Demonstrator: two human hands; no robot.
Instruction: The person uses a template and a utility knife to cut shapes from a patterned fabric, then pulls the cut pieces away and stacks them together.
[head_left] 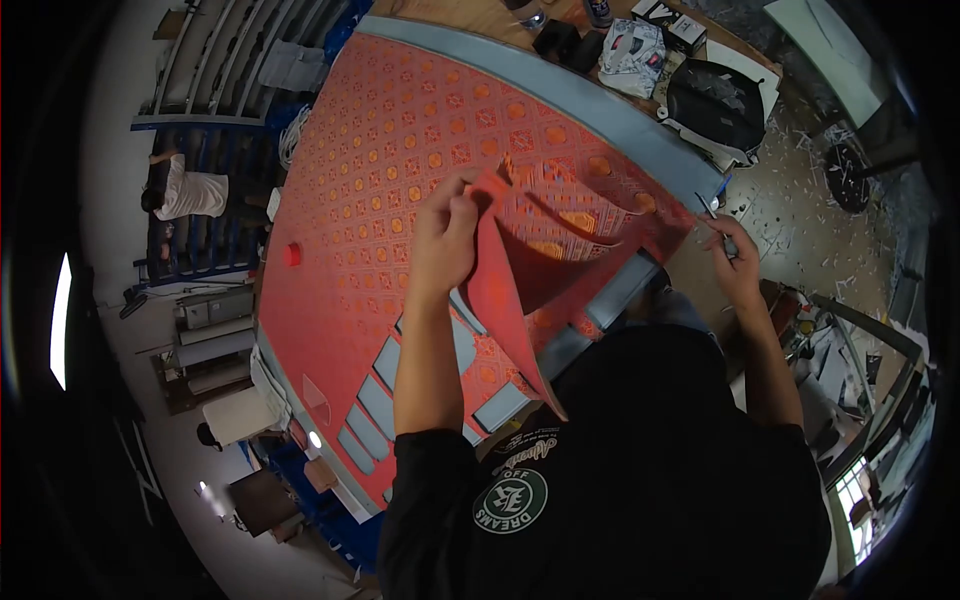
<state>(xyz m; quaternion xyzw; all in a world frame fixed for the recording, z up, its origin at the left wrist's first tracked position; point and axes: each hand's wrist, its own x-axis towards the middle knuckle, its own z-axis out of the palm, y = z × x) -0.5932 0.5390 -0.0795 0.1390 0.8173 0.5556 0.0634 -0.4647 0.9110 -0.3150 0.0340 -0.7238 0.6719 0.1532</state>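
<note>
My left hand (446,236) is closed on the raised, folded edge of a red patterned fabric sheet (510,270), pinching it between thumb and fingers. The sheet curls up and its plain red underside shows. Beneath and beyond it, more red fabric with orange and yellow motifs (400,150) lies spread over the large table. My right hand (735,255), off the table's right corner, has its fingers closed around a thin dark tool (706,206); its kind is too small to tell. Several blue-grey rectangular pieces (376,400) lie on the fabric near my body.
A black bag-like item (715,100), a printed plastic bag (632,55) and small boxes (680,28) sit at the table's far right. Pale scraps litter the floor (800,230). A red round object (292,255) rests at the left edge. Another person (200,190) stands by blue racks.
</note>
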